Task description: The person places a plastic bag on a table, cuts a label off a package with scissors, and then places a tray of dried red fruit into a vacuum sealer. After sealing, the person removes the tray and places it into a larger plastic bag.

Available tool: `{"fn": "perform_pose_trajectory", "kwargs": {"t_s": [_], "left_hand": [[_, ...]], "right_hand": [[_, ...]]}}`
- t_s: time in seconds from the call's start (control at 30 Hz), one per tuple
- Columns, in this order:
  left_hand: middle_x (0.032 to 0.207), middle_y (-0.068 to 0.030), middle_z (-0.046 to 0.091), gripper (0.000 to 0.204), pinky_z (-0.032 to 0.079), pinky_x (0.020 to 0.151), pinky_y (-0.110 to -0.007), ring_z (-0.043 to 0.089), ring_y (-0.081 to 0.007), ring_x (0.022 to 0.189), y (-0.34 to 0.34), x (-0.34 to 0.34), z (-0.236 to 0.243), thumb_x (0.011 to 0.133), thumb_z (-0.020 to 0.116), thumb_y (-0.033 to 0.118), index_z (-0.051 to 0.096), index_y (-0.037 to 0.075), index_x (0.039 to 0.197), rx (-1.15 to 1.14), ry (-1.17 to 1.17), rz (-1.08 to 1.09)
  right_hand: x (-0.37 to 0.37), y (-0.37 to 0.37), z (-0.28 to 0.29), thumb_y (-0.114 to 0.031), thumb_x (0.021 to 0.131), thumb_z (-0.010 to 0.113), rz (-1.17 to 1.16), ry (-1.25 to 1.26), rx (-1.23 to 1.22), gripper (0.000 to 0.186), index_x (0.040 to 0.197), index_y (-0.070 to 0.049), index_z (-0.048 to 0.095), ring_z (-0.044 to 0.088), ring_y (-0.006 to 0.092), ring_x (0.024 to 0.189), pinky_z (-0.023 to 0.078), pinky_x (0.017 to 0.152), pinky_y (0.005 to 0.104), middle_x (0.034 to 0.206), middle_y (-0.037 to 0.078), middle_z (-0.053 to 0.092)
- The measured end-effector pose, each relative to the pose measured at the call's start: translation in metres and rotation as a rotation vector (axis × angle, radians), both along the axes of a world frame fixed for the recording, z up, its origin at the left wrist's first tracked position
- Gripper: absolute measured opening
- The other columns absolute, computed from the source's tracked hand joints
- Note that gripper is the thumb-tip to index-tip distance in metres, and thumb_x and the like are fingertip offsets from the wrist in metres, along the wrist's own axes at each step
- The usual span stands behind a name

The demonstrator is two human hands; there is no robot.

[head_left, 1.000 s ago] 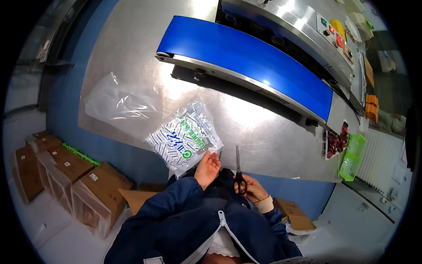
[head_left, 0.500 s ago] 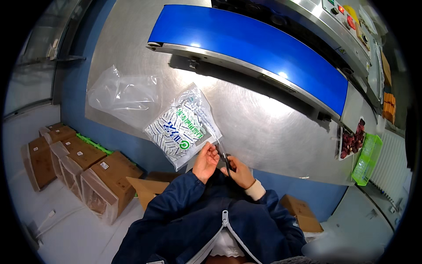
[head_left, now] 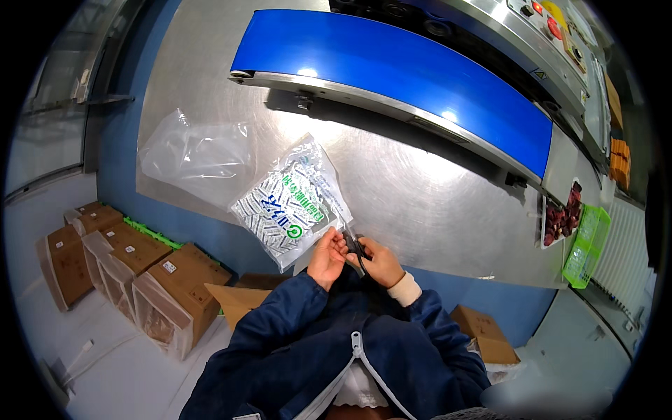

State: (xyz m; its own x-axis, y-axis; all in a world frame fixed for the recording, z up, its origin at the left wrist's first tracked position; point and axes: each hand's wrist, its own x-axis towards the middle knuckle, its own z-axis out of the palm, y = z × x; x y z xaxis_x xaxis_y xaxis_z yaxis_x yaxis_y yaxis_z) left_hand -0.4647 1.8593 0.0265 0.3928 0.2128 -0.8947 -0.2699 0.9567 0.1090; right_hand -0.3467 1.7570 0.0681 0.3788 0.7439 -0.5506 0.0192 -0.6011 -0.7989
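A clear plastic bag (head_left: 292, 203) filled with many small white sachets and printed in green lies on the steel table (head_left: 434, 189), hanging over its near edge. My left hand (head_left: 326, 256) pinches the bag's near right corner. My right hand (head_left: 380, 262) grips black-handled scissors (head_left: 354, 245), whose blades meet that same corner of the bag.
An empty clear plastic bag (head_left: 196, 155) lies at the table's left. A blue conveyor belt (head_left: 399, 73) runs across the back, with a control panel (head_left: 553, 28) behind. A tray of dark red items (head_left: 560, 220) and a green basket (head_left: 586, 245) sit right. Cardboard boxes (head_left: 126, 269) stand on the floor.
My right hand has brought the scissors from pointing upright beside the bag down onto the bag's corner. My left hand has closed on that corner. The view has shifted slightly.
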Motion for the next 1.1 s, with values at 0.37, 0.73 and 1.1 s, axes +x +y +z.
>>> {"fn": "perform_pose_trajectory", "kwargs": {"t_s": [0.37, 0.73, 1.1], "left_hand": [[0.075, -0.0017, 0.054, 0.012, 0.041, 0.061, -0.025, 0.049, -0.0123, 0.065, 0.005, -0.006, 0.006, 0.087, 0.057, 0.017, 0.053, 0.007, 0.081, -0.004, -0.027, -0.017], [0.076, -0.0028, 0.054, 0.008, 0.041, 0.063, -0.025, 0.048, -0.0137, 0.065, 0.002, -0.005, 0.015, 0.087, 0.055, 0.014, 0.052, 0.007, 0.086, -0.044, -0.034, 0.008], [0.069, -0.0015, 0.053, 0.013, 0.039, 0.062, -0.024, 0.047, -0.0109, 0.062, 0.000, -0.008, 0.025, 0.088, 0.050, 0.014, 0.054, 0.005, 0.079, 0.021, -0.035, -0.149]], "right_hand": [[-0.002, 0.001, -0.001, -0.020, 0.082, 0.066, -0.073, 0.202, 0.023, 0.027, 0.099, -0.001, 0.060, 0.042, 0.0026, 0.056, 0.033, 0.050, 0.0205, 0.062, -0.005, 0.052], [-0.013, 0.011, -0.014, -0.023, 0.081, 0.066, -0.114, 0.025, 0.026, 0.026, 0.093, -0.001, 0.062, 0.049, 0.0070, 0.060, 0.040, 0.054, 0.0238, 0.068, 0.001, 0.060], [-0.001, 0.030, -0.012, -0.041, 0.077, 0.064, -0.066, -0.136, -0.035, 0.038, 0.084, -0.004, 0.060, 0.056, 0.0323, 0.056, 0.041, 0.051, 0.0384, 0.062, 0.015, 0.057]]}}
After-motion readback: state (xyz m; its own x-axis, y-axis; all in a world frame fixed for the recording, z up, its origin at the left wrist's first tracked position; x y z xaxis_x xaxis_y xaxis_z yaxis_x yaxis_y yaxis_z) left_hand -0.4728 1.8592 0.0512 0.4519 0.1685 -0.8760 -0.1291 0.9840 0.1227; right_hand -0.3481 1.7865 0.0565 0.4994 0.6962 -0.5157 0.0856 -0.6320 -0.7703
